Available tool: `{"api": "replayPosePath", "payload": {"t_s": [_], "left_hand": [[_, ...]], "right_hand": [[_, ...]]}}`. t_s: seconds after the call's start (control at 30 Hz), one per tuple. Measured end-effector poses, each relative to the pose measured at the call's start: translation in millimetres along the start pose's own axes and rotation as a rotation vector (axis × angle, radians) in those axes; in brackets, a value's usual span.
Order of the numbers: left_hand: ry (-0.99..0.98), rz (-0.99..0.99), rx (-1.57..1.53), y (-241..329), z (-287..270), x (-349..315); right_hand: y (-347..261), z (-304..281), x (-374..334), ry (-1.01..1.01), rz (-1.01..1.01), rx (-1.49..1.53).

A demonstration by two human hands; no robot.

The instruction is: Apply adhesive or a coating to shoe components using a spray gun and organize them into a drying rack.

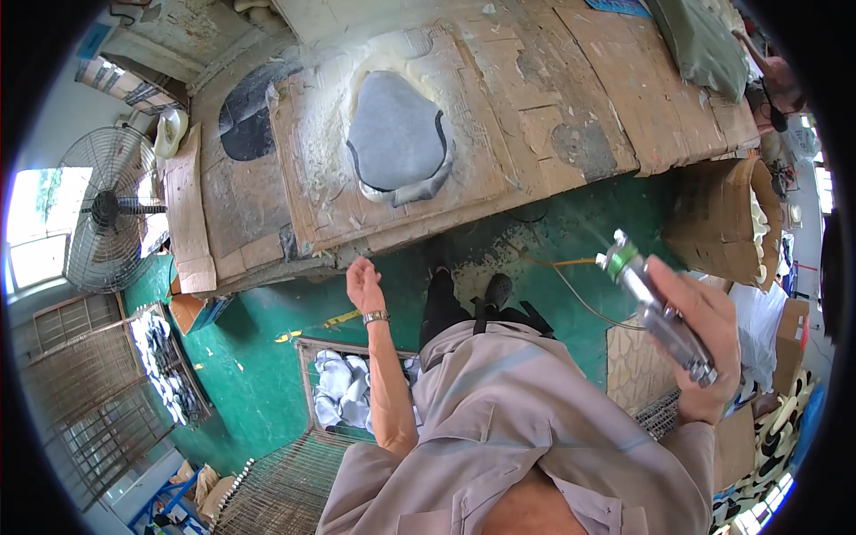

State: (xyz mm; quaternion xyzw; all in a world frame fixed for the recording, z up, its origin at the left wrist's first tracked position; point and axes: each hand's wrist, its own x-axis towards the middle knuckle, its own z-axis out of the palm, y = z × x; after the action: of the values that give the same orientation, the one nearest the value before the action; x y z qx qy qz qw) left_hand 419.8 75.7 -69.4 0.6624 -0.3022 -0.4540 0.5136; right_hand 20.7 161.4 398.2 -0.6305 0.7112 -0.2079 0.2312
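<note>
In my right hand (713,325) is a metal spray gun (655,303) with a green ring near its nozzle, held off to the right of the workbench and tipped toward it. My fingers wrap round its body. My left hand (364,285), with a watch or bracelet on the wrist, hovers just off the bench's front edge. Its fingers are loosely curled and nothing shows in them. A grey, rounded, pad-like piece (397,125) with black edging lies on the cardboard-covered workbench (499,107). Pale yellowish residue rings it, and neither hand touches it.
A large wire-guarded fan (105,209) stands left of the bench. Below my left arm is a wire cage (285,481) beside grey pieces (343,388). A thin hose (571,290) trails over the green floor. At the right stands a big cardboard box (713,214).
</note>
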Motion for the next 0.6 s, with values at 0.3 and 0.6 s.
{"api": "replayPosePath", "payload": {"t_s": [0.3, 0.6], "left_hand": [[0.186, 0.319, -0.147, 98.8, 52.1, 20.3], [-0.196, 1.0, 0.994, 163.4, 116.8, 90.9]], "right_hand": [[5.8, 3.5, -9.0, 0.159, -0.291, -0.037], [19.0, -20.6, -25.9, -0.059, -0.243, 0.027]]}}
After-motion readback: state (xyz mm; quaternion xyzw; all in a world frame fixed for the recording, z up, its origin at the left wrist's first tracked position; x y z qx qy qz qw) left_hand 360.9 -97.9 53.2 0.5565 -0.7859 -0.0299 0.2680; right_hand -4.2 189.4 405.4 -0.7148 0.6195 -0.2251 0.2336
